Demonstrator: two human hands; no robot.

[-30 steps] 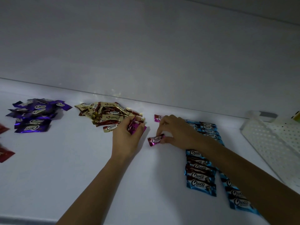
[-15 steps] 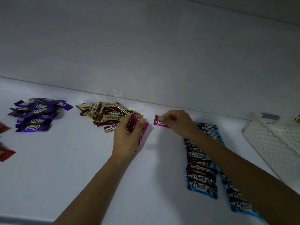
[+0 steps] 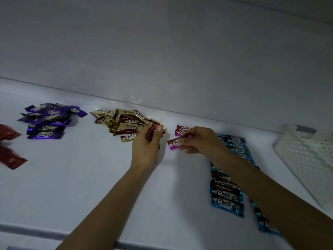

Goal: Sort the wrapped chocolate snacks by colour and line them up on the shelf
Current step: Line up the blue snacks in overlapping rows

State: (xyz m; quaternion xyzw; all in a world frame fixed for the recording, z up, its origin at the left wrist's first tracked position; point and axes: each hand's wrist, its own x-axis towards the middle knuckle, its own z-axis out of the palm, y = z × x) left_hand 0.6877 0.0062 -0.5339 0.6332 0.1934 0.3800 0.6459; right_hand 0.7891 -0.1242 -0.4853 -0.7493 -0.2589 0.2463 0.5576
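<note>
On the white shelf (image 3: 90, 186) my left hand (image 3: 146, 148) grips a small bundle of pink-wrapped snacks (image 3: 151, 133) upright, just in front of the gold pile (image 3: 124, 123). My right hand (image 3: 200, 141) pinches one pink snack (image 3: 173, 143) a little above the shelf. Two pink snacks (image 3: 181, 130) lie side by side near the back wall, just behind that hand. Blue snacks (image 3: 227, 192) lie in two lined-up columns at the right, partly hidden by my right forearm.
A loose purple pile (image 3: 47, 121) lies at the back left. Red snacks (image 3: 9, 147) sit at the left edge. A white perforated basket (image 3: 306, 159) stands at the far right. The shelf's front edge (image 3: 36, 231) runs along the bottom.
My right hand laid a pink snack at the back beside the first one, then drew back and now holds another pink snack. My left hand has turned its bundle more upright.
</note>
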